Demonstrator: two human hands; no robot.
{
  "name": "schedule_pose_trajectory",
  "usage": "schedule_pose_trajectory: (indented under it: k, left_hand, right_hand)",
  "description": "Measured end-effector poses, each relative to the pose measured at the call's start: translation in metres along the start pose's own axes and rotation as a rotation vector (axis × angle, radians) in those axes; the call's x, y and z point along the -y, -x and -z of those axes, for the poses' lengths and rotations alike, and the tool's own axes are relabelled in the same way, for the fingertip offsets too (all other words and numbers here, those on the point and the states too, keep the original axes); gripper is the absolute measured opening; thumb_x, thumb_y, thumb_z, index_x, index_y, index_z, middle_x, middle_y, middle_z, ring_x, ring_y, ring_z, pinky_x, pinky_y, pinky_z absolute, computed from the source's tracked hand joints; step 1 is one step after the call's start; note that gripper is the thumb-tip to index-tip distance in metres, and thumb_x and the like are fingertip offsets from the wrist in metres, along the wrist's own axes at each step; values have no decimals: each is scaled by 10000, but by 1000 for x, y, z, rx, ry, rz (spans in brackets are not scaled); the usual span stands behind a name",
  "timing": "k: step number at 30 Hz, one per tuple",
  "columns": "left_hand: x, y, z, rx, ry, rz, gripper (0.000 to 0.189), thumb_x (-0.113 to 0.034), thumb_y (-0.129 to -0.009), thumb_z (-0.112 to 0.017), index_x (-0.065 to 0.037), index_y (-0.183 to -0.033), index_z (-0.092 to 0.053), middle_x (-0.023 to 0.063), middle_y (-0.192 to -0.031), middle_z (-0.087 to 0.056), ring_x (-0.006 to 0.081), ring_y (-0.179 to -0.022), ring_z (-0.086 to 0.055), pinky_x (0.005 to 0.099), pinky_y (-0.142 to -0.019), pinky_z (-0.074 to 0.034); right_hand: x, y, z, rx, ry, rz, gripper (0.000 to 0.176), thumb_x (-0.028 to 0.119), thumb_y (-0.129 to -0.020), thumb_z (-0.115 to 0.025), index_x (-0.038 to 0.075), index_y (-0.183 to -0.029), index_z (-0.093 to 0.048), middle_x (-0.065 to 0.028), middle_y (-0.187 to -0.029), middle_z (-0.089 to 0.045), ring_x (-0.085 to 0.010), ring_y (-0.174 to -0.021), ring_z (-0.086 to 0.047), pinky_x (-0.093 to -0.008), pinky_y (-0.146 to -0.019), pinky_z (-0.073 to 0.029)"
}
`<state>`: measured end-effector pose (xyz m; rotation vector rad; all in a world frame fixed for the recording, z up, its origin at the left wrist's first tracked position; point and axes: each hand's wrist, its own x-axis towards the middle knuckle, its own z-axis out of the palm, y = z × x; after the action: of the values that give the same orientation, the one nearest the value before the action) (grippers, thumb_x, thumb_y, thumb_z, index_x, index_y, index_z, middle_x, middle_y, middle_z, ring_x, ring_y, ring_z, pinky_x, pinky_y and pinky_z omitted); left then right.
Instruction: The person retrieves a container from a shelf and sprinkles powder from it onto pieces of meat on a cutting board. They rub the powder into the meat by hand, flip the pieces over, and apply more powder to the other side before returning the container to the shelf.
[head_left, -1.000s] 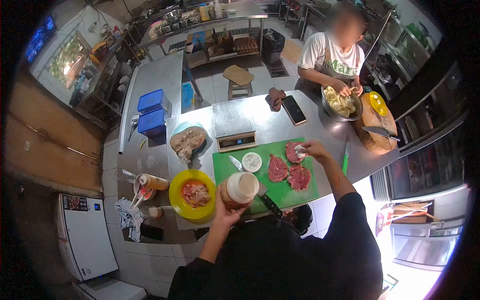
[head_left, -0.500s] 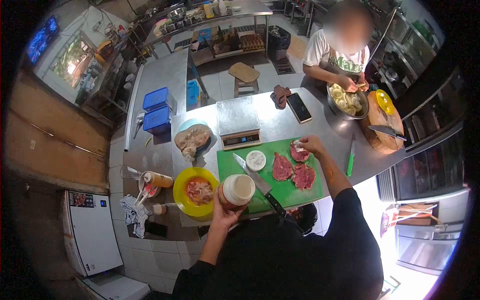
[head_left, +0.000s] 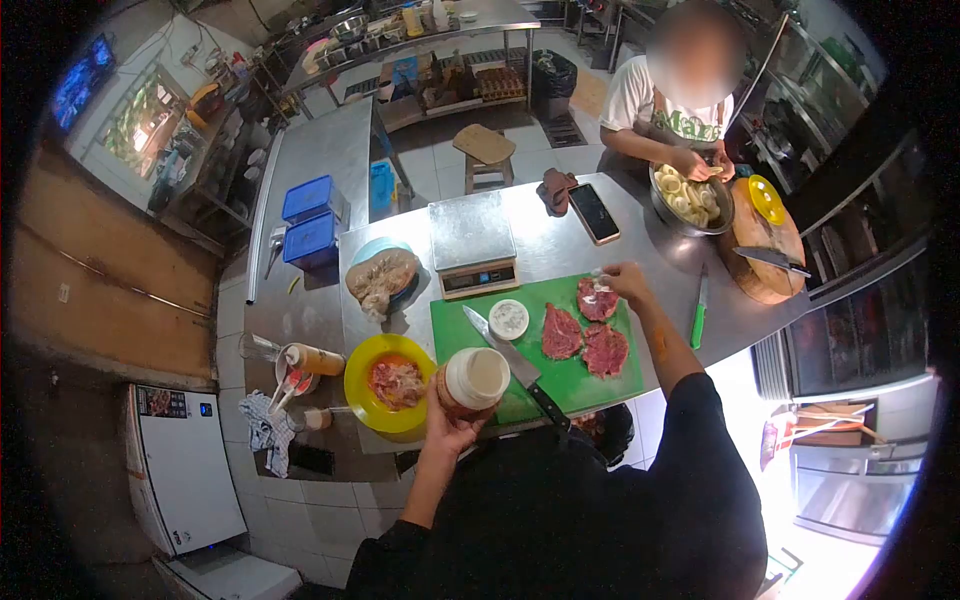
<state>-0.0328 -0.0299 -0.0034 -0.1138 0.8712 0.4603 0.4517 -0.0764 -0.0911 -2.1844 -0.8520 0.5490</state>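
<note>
My left hand (head_left: 450,425) is wrapped round an open jar (head_left: 476,378) with a wide white mouth and pale contents. Over the farthest of three slices of red meat (head_left: 597,299), my right hand (head_left: 627,282) is closed, with a small white thing at its fingertips that I cannot make out. White powder lies on that slice. The other meat slices (head_left: 582,340) rest nearer me on a green cutting board (head_left: 480,400). A round white lid (head_left: 509,319) and a black-handled knife (head_left: 520,368) lie left of the meat.
A yellow bowl (head_left: 358,405) holding raw meat stands left of the board. Behind it are a bagged lump (head_left: 382,275) and a kitchen scale (head_left: 472,240). A phone (head_left: 595,214) and green-handled knife (head_left: 699,318) lie right. Across the table, a person (head_left: 660,125) works over a metal bowl (head_left: 690,228).
My right hand has lifted slightly off the farthest slice, and white powder now shows on the meat there. My left hand keeps hold of the jar in nearly the same place.
</note>
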Motion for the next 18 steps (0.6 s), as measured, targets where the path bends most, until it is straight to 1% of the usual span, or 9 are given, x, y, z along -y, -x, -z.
schedule_pose_trajectory:
  k: [2,3,5,9,11,12,15,17,18]
  left_hand:
    - [0,-2,3,19,0,-14,836,-724,-840,-631,-172,-1453,-491,172,-1466,-498,404,-1281,-555,606,-1016,-523]
    - [1,0,2,18,-1,-13,836,-724,-840,-631,-172,-1453,-491,172,-1466,-498,404,-1281,-555,606,-1016,-523]
    - [3,3,-2,1,30,-31,862,-726,-828,-646,-169,-1463,-475,179,-1478,-484,412,-1289,-546,612,-1021,-518]
    - [3,6,-2,22,-15,-64,862,-737,-843,-617,-171,-1475,-461,178,-1490,-473,409,-1297,-539,616,-1015,-519]
    - [3,4,2,53,-28,-72,839,-741,-868,-576,-175,-1477,-459,165,-1496,-473,401,-1305,-535,616,-1011,-517]
    - [3,3,3,53,-26,-71,839,-741,-868,-576,-175,-1477,-459,165,-1496,-473,401,-1305,-535,616,-1011,-517]
    - [3,-1,7,10,-48,-68,810,-738,-887,-546,-183,-1472,-467,151,-1499,-475,388,-1308,-537,614,-1009,-516]
    - [4,-5,12,21,-53,-51,799,-733,-889,-547,-184,-1466,-477,147,-1492,-486,384,-1308,-539,611,-1013,-514]
    - [5,-2,8,20,-53,-50,799,-733,-889,-547,-184,-1466,-477,147,-1492,-486,384,-1308,-539,611,-1013,-514]
  right_hand:
    - [5,1,-1,79,-2,-26,412,298,-737,-809,33,-1051,-780,-161,-960,-772,-251,-858,-751,-360,-827,-574]
    - [6,2,1,79,-2,-28,412,298,-737,-809,33,-1051,-780,-161,-960,-772,-251,-858,-751,-360,-827,-574]
    - [10,3,6,26,30,-71,419,304,-737,-807,29,-1052,-777,-184,-1000,-764,-269,-900,-748,-368,-849,-575]
    - [7,11,14,-42,122,-40,405,292,-748,-792,23,-1049,-776,-185,-994,-764,-269,-898,-749,-373,-836,-574]
    - [17,25,18,-95,186,-10,330,167,-760,-774,4,-1047,-771,-168,-944,-771,-189,-838,-731,-350,-758,-569]
    - [17,27,16,-94,188,-10,330,167,-760,-774,4,-1047,-771,-168,-944,-771,-189,-838,-731,-350,-758,-569]
    - [23,36,13,-52,89,10,334,166,-753,-773,21,-1054,-775,-156,-932,-771,-194,-825,-729,-353,-756,-566]
    - [45,46,21,221,-143,-76,342,152,-737,-771,20,-1052,-776,-149,-925,-770,-207,-833,-728,-348,-778,-564]
    - [41,43,20,220,-143,-78,342,152,-737,-771,20,-1052,-776,-149,-925,-770,-207,-833,-728,-348,-778,-564]
